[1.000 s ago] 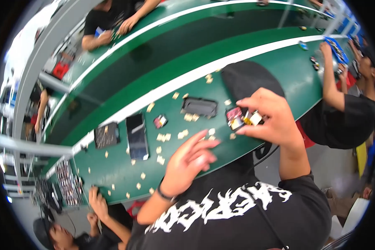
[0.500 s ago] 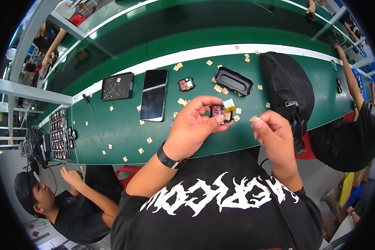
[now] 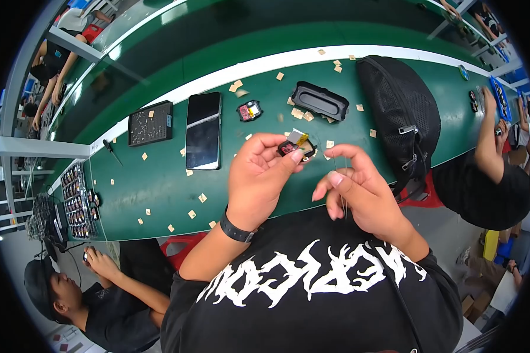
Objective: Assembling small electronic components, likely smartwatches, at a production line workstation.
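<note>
Bench: green worktable (image 3: 159,188), paper scraps scattered.
Left hand (image 3: 259,176): fingers closed round small black-red module (image 3: 293,147).
Right hand (image 3: 359,188): beside module, pinching thin tweezers (image 3: 343,197).
Phone (image 3: 204,129): left of module.

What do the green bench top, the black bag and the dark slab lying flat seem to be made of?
The bench top looks like matte green rubber or vinyl matting: even colour, dull sheen. The black bag seems woven fabric with a mesh panel and a metal zipper pull. The dark slab looks like glossy glass, since it mirrors the light; likely a phone. The left hand holds a small part, material unclear.
</note>
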Tool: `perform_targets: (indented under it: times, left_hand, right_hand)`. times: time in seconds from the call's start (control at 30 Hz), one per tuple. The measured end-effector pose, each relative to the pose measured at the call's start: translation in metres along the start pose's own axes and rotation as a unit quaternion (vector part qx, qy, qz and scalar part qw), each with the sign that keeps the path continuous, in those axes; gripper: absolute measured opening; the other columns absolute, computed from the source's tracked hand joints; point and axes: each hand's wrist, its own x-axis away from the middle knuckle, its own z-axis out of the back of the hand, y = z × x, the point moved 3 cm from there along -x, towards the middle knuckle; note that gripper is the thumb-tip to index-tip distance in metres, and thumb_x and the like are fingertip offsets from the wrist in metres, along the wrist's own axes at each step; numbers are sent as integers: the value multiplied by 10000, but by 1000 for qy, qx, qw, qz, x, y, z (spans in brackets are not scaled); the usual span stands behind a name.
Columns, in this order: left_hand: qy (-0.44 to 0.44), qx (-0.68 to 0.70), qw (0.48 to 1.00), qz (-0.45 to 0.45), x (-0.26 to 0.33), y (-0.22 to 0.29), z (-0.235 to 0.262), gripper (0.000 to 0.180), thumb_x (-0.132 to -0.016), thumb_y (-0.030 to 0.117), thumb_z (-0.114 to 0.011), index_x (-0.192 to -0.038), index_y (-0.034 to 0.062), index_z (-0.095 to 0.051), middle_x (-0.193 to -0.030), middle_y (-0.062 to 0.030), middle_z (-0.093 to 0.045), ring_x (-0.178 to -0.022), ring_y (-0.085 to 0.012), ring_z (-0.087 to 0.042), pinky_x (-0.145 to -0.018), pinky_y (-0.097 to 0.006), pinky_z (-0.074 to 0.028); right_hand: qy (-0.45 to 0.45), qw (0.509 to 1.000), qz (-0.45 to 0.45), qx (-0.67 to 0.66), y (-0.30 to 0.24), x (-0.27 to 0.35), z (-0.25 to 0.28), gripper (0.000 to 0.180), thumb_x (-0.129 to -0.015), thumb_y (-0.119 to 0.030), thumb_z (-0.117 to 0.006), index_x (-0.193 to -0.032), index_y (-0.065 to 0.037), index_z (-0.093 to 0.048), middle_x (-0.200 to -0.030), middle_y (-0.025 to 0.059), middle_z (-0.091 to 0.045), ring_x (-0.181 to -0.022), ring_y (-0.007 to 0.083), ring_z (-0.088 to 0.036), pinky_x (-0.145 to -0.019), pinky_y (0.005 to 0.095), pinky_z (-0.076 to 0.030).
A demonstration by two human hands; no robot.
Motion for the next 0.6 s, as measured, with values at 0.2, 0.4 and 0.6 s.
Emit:
perform_targets:
  times: [0.2,0.4,0.6]
  left_hand:
    - [-8,-2,1000,-11,7,1,-9,224,-966,-25,-643,-1168,-40,-547,-1129,-140,-681,-1015,-170,-689,-868,-285,-579]
    - [-30,-42,996,-67,16,0,-13,183,-966,-56,-631,-1135,-56,-559,-1148,-139,-681,-1053,-113,-656,-848,-246,-547]
    - [-21,-15,998,-57,14,-3,-9,145,-975,-44,-622,-1103,-46,-555,-1126,-143,-686,-1011,-143,-682,-830,-262,-576]
  right_hand:
    - [5,1000,-11,-29,9,-9,1,132,-1018,-56,-575,-1064,-18,-457,-913,164,-671,-515,69,-501,-476,215,-375]
    - [58,993,-20,-105,14,-15,0,156,-971,-25,-658,-936,-15,-507,-841,124,-665,-509,60,-499,-433,216,-313]
    - [78,993,25,-80,22,-16,-3,179,-954,-21,-687,-947,-16,-508,-841,126,-671,-519,72,-525,-435,218,-333]
